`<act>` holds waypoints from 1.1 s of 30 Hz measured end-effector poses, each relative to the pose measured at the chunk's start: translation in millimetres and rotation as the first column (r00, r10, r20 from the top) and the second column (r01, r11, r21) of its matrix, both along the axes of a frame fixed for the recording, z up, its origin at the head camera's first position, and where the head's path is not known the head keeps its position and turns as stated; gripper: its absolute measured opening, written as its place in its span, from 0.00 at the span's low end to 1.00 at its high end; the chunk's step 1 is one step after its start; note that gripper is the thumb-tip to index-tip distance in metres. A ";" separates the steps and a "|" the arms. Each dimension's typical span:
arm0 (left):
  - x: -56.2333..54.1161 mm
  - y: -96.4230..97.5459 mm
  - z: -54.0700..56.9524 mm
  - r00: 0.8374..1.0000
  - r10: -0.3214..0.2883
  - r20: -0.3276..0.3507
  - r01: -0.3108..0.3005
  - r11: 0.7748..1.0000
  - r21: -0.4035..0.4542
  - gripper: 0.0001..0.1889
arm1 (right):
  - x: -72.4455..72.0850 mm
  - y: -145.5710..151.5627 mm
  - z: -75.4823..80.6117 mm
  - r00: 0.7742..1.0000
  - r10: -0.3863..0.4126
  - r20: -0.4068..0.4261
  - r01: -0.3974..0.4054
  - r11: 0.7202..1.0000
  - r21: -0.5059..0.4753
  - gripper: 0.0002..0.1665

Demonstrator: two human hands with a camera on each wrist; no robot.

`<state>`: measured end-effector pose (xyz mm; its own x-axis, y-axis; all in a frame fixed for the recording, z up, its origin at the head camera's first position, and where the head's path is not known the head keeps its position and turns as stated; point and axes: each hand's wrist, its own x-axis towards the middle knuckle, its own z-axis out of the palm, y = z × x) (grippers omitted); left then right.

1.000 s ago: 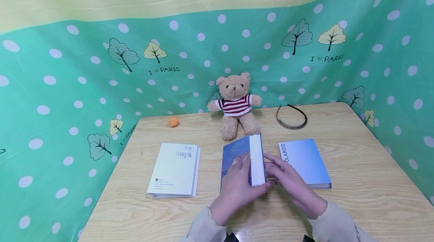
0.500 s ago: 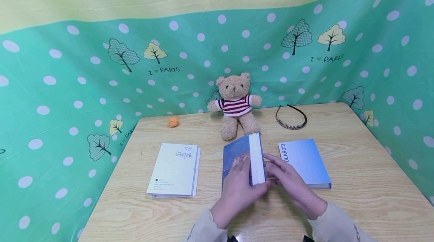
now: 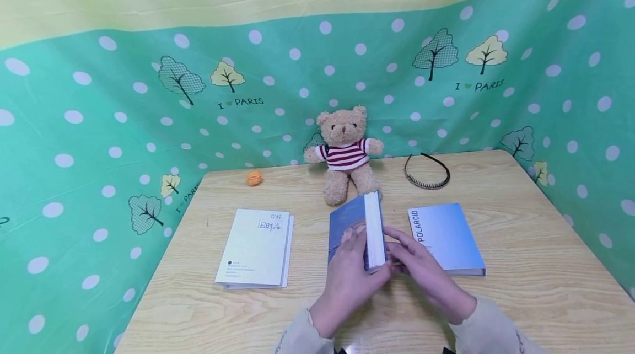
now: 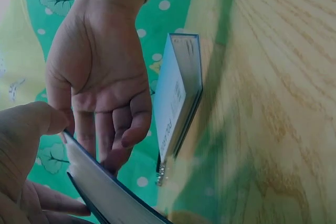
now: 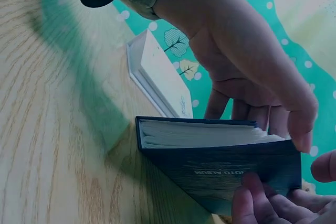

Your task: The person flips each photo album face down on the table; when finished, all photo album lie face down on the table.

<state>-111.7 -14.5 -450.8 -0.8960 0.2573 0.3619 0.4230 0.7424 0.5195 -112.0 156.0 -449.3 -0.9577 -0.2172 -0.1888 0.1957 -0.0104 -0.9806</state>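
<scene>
A blue photo album (image 3: 345, 220) is held tilted over the table, its white page edges facing up in the head view. My left hand (image 3: 350, 277) grips it, fingers spread on the blue cover and thumb across the page side. My right hand (image 3: 425, 268) is at the album's other cover. In the right wrist view its fingertips (image 5: 253, 184) touch the dark cover with the album lettering (image 5: 219, 172), and its thumb (image 5: 324, 166) is apart from it. The right palm (image 4: 107, 72) faces the album in the left wrist view, fingers loosely bent.
A white album (image 3: 255, 246) lies to the left on the wooden table (image 3: 188, 310). On the right lies a blue-white Polaroid album (image 3: 448, 238). Behind are a teddy bear (image 3: 345, 153) in a striped shirt, a small orange ball-like object (image 3: 254, 178) and a black headband (image 3: 428, 184).
The blue album has shifted slightly right and away from me, tilting a little more upright, with my left hand on it. My right hand has moved slightly left; the other things stay put.
</scene>
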 end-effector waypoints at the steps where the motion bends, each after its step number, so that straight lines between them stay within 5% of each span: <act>1: 0.3 0.2 -0.1 1.000 0.003 -0.003 -0.003 1.000 0.010 0.39 | 0.3 0.1 -0.7 1.000 0.012 -0.008 -0.012 1.000 0.002 0.30; 10: 1.5 1.2 -0.3 1.000 -0.007 0.023 0.004 0.994 0.105 0.39 | 1.8 -0.3 -9.3 0.996 0.074 -0.038 -0.072 0.995 0.065 0.33; 18: 0.9 0.4 2.4 0.999 -0.025 0.048 0.014 0.976 0.216 0.37 | 1.4 -0.2 -11.2 0.986 0.140 -0.092 -0.139 0.990 0.020 0.39; 33: 2.4 -4.4 9.8 0.974 -0.037 0.223 -0.053 0.921 0.385 0.47 | 1.0 0.2 -12.3 0.980 0.166 -0.106 -0.165 0.986 0.021 0.40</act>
